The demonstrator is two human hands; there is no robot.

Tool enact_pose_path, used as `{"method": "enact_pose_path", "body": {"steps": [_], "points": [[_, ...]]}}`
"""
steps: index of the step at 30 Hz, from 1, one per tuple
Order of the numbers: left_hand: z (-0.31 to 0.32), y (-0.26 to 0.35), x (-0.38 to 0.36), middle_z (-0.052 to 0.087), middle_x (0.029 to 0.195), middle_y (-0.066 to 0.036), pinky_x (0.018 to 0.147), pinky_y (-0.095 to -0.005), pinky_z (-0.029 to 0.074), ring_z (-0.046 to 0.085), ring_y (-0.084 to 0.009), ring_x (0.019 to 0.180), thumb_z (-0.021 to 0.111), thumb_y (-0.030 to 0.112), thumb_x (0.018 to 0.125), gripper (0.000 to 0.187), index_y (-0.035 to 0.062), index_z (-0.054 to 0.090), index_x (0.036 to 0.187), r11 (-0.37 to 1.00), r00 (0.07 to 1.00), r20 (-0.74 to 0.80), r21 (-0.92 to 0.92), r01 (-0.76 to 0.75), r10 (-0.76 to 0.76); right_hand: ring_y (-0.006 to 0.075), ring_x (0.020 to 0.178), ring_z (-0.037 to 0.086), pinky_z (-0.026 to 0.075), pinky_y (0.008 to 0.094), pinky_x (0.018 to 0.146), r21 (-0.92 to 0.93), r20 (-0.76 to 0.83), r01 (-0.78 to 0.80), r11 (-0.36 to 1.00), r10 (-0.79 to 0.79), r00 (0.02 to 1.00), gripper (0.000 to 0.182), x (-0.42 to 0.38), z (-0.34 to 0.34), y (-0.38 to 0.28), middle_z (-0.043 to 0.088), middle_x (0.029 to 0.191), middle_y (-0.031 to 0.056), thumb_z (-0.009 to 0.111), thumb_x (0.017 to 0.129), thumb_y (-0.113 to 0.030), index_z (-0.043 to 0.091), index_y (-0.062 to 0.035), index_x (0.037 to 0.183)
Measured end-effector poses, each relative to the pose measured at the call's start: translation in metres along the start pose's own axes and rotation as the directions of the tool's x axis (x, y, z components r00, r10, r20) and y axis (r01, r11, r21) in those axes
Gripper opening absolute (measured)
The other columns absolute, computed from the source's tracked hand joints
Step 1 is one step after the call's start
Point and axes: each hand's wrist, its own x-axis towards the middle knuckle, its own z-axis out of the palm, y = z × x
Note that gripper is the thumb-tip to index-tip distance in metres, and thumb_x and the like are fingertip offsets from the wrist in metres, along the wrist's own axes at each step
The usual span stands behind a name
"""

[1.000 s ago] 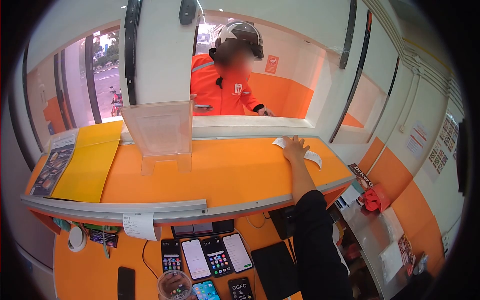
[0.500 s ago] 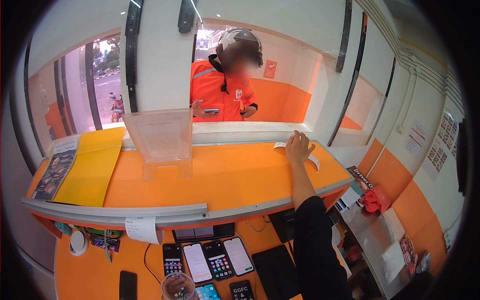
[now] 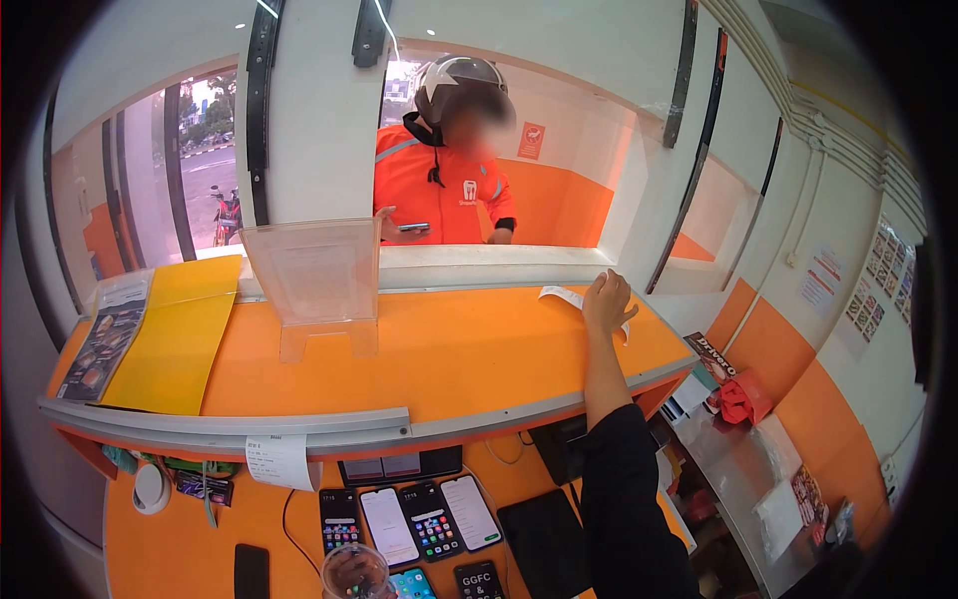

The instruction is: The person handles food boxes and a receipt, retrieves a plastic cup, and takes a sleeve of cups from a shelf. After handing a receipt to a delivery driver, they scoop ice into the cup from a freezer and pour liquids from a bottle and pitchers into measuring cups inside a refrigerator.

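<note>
My right hand (image 3: 607, 302) is over the far right part of the orange counter (image 3: 469, 349), its fingers bent onto a curled white paper slip (image 3: 562, 295). The slip shows on both sides of the hand; the fingertips' contact with it is partly hidden. At the bottom edge, my left hand (image 3: 349, 573) is wrapped round a clear plastic cup (image 3: 356, 561), seen partly through it. Beside the cup lie several phones (image 3: 435, 519) on the lower desk.
Across the counter a person in an orange jacket (image 3: 439, 190) and helmet holds a phone. A clear stand (image 3: 314, 275) and yellow folder (image 3: 175, 339) occupy the counter's left. A printed receipt (image 3: 277, 459) hangs from its front edge. A metal table (image 3: 733, 469) is at right.
My right hand has shifted slightly right and nearer, exposing more of the slip's left end. The person opposite has tilted the helmeted head further down. My left hand still holds the cup.
</note>
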Motion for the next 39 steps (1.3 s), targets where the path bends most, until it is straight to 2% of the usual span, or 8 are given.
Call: {"method": "enact_pose_path", "body": {"steps": [5,9,11,14,18,22,26,39], "points": [[0.037,0.076,0.015,0.059,0.096,-0.013,0.056,-0.0346,0.049,0.059,-0.0258,0.071,0.044,0.038,0.092,0.043,0.0058,0.044,0.12,0.194,0.52,0.416,0.611,-0.767,0.745,0.0191,0.128,0.036,0.014,0.06,0.105,0.118,-0.002,-0.107,0.987,0.108,0.994,0.038,0.004,-0.009,0.007,0.049,0.13,0.005,0.035,0.094,-0.03,0.053,-0.0125,0.121],[-0.021,-0.064,0.022,0.056,0.085,-0.012,0.046,-0.0341,0.044,0.052,-0.025,0.054,0.04,0.039,0.094,0.038,0.0064,0.046,0.113,0.993,0.983,0.153,0.04,-0.113,0.106,0.0186,0.127,0.038,0.014,0.0595,0.105,0.201,0.013,-0.215,0.956,0.217,0.976,0.038,0.005,-0.017,0.009,0.05,0.129,0.0048,0.035,0.092,-0.029,0.055,-0.0119,0.12],[-0.009,-0.04,0.019,0.055,0.082,-0.012,0.043,-0.0338,0.042,0.05,-0.0249,0.05,0.039,0.038,0.094,0.036,0.007,0.047,0.111,0.858,0.885,0.223,0.238,-0.456,0.408,0.0187,0.127,0.038,0.014,0.0596,0.106,0.196,0.002,-0.216,0.956,0.22,0.976,0.038,0.006,-0.018,0.013,0.05,0.129,0.0044,0.036,0.092,-0.029,0.055,-0.0123,0.119],[-0.023,-0.038,0.024,0.055,0.082,-0.012,0.041,-0.033,0.039,0.049,-0.0241,0.048,0.038,0.035,0.096,0.031,0.0073,0.047,0.108,0.155,0.824,0.383,-0.864,0.48,-0.417,0.0204,0.125,0.041,0.013,0.059,0.105,0.152,-0.043,-0.14,0.979,0.148,0.988,0.039,0.007,-0.01,0.025,0.051,0.129,0.004,0.036,0.091,-0.033,0.055,-0.0148,0.12],[-0.001,-0.005,0.009,0.058,0.084,-0.01,0.043,-0.0333,0.042,0.051,-0.0234,0.052,0.042,0.035,0.093,0.032,0.0073,0.053,0.105,0.993,0.994,0.041,-0.069,-0.096,0.099,0.0228,0.122,0.045,0.012,0.0623,0.105,0.0,0.469,0.236,0.972,-0.209,0.858,0.038,-0.002,-0.02,0.031,0.054,0.125,0.0077,0.038,0.089,-0.031,0.054,-0.0187,0.121],[0.045,0.098,0.03,0.06,0.087,-0.008,0.045,-0.0335,0.044,0.053,-0.0227,0.056,0.046,0.035,0.091,0.033,0.0073,0.058,0.103,-0.027,0.347,0.488,0.607,-0.794,0.801,0.0258,0.12,0.047,0.014,0.063,0.104,-0.185,0.65,0.325,0.928,-0.132,0.748,0.037,-0.003,-0.011,0.026,0.056,0.121,0.0101,0.038,0.088,-0.03,0.052,-0.0208,0.121],[0.016,0.01,0.005,0.062,0.09,-0.008,0.048,-0.0345,0.047,0.057,-0.0222,0.062,0.048,0.034,0.089,0.034,0.0069,0.058,0.108,0.945,0.973,-0.123,0.289,-0.155,0.197,0.0281,0.113,0.052,0.026,0.0606,0.097,-0.156,0.481,0.33,0.931,-0.22,0.849,0.031,-0.005,0.006,0.036,0.06,0.112,0.01,0.045,0.086,-0.025,0.05,-0.014,0.115],[0.022,0.017,0.023,0.055,0.104,-0.01,0.067,-0.037,0.047,0.056,-0.0227,0.083,0.064,0.021,0.075,0.048,0.0081,0.047,0.117,0.942,0.986,0.033,0.291,-0.164,0.162,0.0368,0.097,0.059,0.048,0.042,0.082,0.176,0.259,0.033,0.984,-0.079,0.963,0.065,0.007,0.017,0.054,0.06,0.103,0.0215,0.076,0.066,-0.012,0.037,-0.0063,0.118]]}}
